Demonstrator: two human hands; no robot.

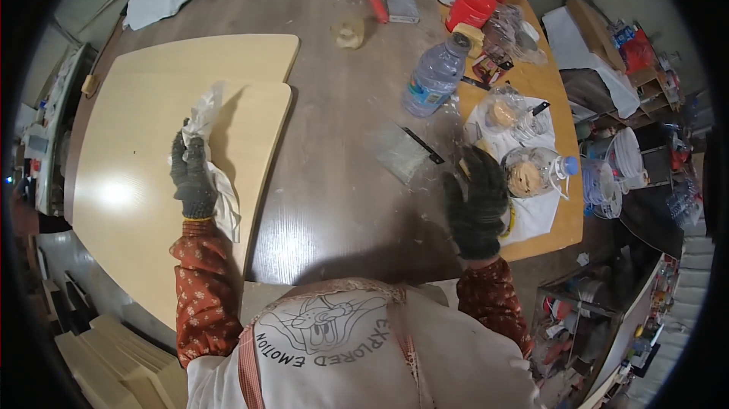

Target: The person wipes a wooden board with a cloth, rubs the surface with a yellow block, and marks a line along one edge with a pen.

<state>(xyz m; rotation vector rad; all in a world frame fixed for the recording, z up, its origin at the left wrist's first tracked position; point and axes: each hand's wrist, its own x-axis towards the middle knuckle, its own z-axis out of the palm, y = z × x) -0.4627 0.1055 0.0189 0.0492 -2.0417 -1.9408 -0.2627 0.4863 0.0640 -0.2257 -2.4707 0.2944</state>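
My left hand (195, 185), in a dark knit glove, is closed around a crumpled white rag (203, 114) over a pale wood panel (144, 120). One end of the rag sticks up beyond my fingers, and the other trails beside my wrist on the panel. On the right, my gloved right hand (478, 200) has its thumb apart and fingers stretched out, by the edge of a white sheet (535, 219). Something yellowish shows partly behind it. To its left lies a clear flat scraper (402, 154) with a dark edge. A clear bottle with tan paste (525, 179) lies to its right.
A large water bottle (437, 78) stands beyond the scraper. Farther back are a smaller bottle (348, 14), a red-handled tool (372, 0) and a red jar (471, 6). Another tan lump in clear plastic (501, 113) rests on the sheet. Stacked boards (114, 363) stand at lower left.
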